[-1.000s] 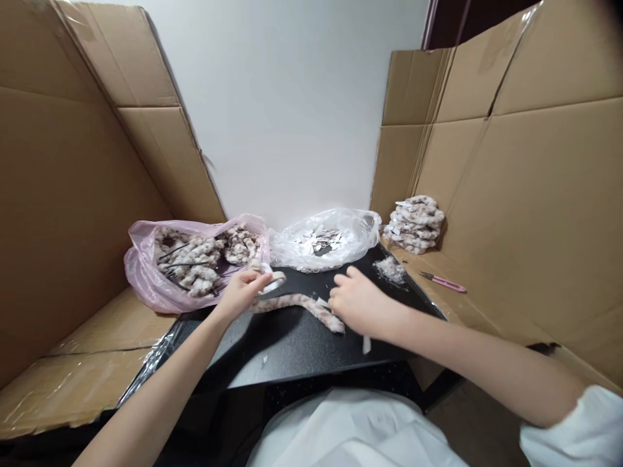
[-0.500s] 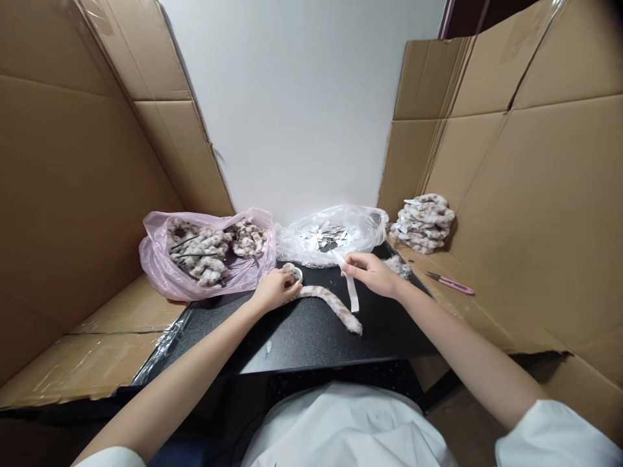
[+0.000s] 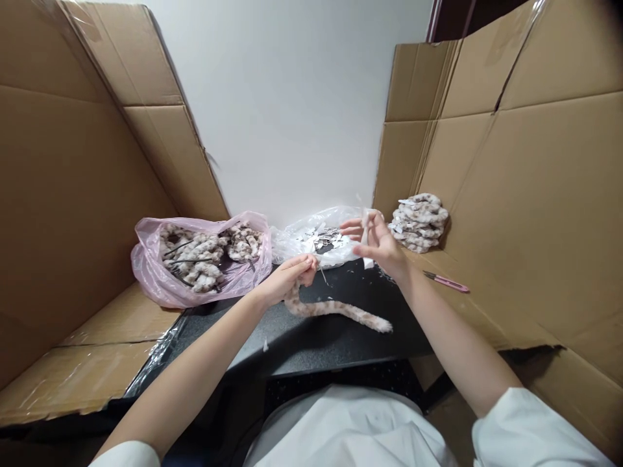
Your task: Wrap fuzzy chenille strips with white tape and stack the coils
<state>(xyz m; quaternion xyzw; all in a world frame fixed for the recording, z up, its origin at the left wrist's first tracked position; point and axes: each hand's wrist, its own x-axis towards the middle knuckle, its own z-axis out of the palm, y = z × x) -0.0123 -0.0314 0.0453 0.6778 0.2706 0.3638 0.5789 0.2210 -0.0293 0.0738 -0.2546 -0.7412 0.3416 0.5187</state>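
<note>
My left hand point(image 3: 296, 275) is closed on one end of a spotted furry strip point(image 3: 341, 309), whose other end lies curved on the black table point(image 3: 302, 350). A thin pale end sticks out beside those fingers. Higher and to the right, my right hand point(image 3: 377, 243) is raised with its fingers apart. A white ribbon point(image 3: 368, 263) hangs at its palm, apparently caught by the thumb side. Behind the hands, a clear plastic bag point(image 3: 292, 240) holds small white and metal pieces.
A pink bag point(image 3: 146, 259) of furry strips with dark ties stands at the left. On cardboard at the right are a stack of furry pieces point(image 3: 421, 224) and a pink snipping tool point(image 3: 446, 281). Cardboard walls point(image 3: 545, 214) rise on both sides.
My left hand has risen and moved right with the strip's end. My right hand has moved up and right, its fingers spreading, and the ribbon has shifted with it.
</note>
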